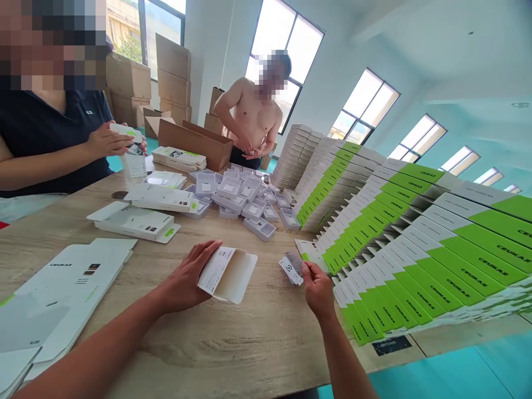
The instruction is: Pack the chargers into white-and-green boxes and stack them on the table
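In my left hand (187, 280) is a white carton (218, 271), tilted, its near end open and a flap sticking out to the right. The fingers wrap round its far side. My right hand (318, 285) pinches a few small printed cards (291, 268) just above the table, to the right of the carton. Beyond both hands lies a pile of pale plastic trays (245, 194), several of them with a small white item inside. White and green boxes (415, 244) stand in tall stacks close to my right hand.
Flattened cartons (62, 293) lie at the left, with folded cartons (133, 219) behind them. A brown cardboard box (195, 141) stands at the table's far end. One person (50, 133) at the left holds a small box; another (253, 116) stands across the table.
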Demonstrator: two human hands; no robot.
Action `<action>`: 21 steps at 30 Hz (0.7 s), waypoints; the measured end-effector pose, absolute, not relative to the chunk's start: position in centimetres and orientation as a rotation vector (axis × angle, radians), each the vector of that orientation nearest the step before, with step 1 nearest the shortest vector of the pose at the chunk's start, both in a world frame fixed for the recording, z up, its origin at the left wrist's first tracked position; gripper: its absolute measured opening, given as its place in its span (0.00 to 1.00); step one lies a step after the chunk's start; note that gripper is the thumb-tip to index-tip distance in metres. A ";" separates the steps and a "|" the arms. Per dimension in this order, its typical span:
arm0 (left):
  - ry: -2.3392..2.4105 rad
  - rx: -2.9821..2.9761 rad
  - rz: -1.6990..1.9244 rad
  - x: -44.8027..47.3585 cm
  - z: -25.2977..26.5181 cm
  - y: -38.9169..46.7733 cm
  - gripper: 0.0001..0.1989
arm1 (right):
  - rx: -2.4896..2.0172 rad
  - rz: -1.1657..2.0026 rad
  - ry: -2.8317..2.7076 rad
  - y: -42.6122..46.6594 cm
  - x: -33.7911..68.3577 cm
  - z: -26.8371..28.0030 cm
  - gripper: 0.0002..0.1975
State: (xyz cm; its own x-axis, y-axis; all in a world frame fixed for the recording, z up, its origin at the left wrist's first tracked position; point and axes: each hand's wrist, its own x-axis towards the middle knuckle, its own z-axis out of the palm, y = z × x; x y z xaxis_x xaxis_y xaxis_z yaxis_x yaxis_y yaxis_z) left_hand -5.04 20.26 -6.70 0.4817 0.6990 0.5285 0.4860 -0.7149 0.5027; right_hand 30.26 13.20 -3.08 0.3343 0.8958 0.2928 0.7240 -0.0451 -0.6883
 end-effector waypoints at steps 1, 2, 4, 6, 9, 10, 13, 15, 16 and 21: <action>1.019 2.449 1.077 -5.0 -6.7 20.2 0.51 | -1.767 0.321 -1.433 12.7 29.6 -2.1 0.29; 1.027 2.454 1.080 -5.0 -6.6 20.2 0.51 | -1.719 0.390 -1.433 12.1 28.7 -1.0 0.29; 1.032 2.473 1.083 -5.0 -6.5 20.2 0.50 | -1.619 0.581 -1.461 10.8 26.7 1.4 0.27; 1.031 2.501 1.094 -5.0 -6.4 20.1 0.48 | -1.541 0.762 -1.562 10.0 24.3 3.7 0.22; 1.033 2.537 1.088 -4.8 -6.2 19.9 0.46 | -1.585 0.755 -1.801 10.1 20.8 5.9 0.14; 1.040 2.541 1.074 -4.7 -6.2 19.9 0.46 | -1.629 0.669 -1.879 10.5 19.7 6.1 0.12; 1.085 2.525 1.035 -4.6 -6.2 19.7 0.45 | -1.700 0.358 -2.029 12.0 17.5 5.7 0.13; 1.109 2.500 1.020 -4.7 -6.2 19.7 0.45 | -1.686 0.276 -1.999 13.4 17.3 4.7 0.17; 1.116 2.484 1.017 -4.7 -6.1 19.7 0.46 | -1.693 0.264 -1.944 14.2 17.6 4.1 0.19; 1.089 2.369 1.071 -5.1 -6.0 19.8 0.53 | -1.869 0.202 -1.809 21.1 21.6 0.1 0.22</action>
State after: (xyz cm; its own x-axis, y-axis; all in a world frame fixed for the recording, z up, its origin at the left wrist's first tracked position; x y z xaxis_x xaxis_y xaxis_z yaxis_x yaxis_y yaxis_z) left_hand -5.06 19.78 -5.96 0.4282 0.7531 0.4994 0.5119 -0.6576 0.5527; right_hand 21.56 21.10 0.13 0.0936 0.9640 0.2489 0.8853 0.0338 -0.4638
